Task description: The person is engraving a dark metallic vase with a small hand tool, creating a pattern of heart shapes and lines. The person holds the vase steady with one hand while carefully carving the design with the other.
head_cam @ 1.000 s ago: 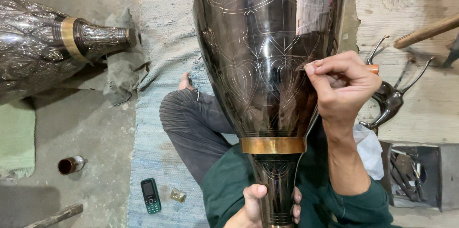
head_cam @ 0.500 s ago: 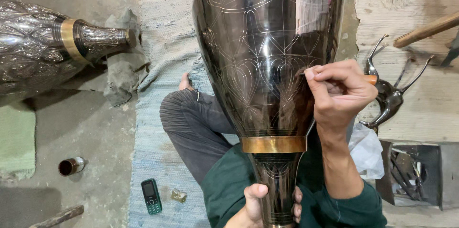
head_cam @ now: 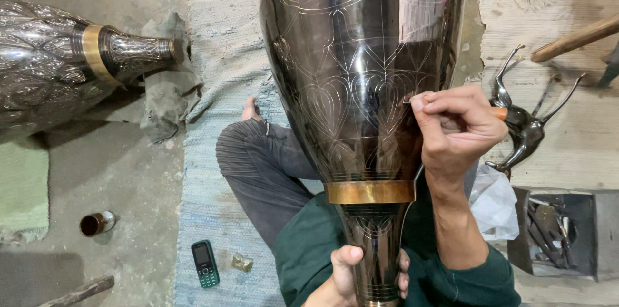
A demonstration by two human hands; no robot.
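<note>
Gripping the vase [head_cam: 361, 88] neck, left hand [head_cam: 348, 275], right hand [head_cam: 454, 130] pinching engraving tool [head_cam: 498, 114]

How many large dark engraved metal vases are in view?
2: one dark engraved metal vase upright in the person's lap, one embossed silvery vase lying on the floor at left. Others may lie outside the frame.

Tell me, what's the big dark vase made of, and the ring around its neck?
The vase looks like dark polished metal: it mirrors light, and fine pale lines are scratched into it. The ring looks like brass, yellow and duller. The right hand presses a thin tool against the vase.
</note>
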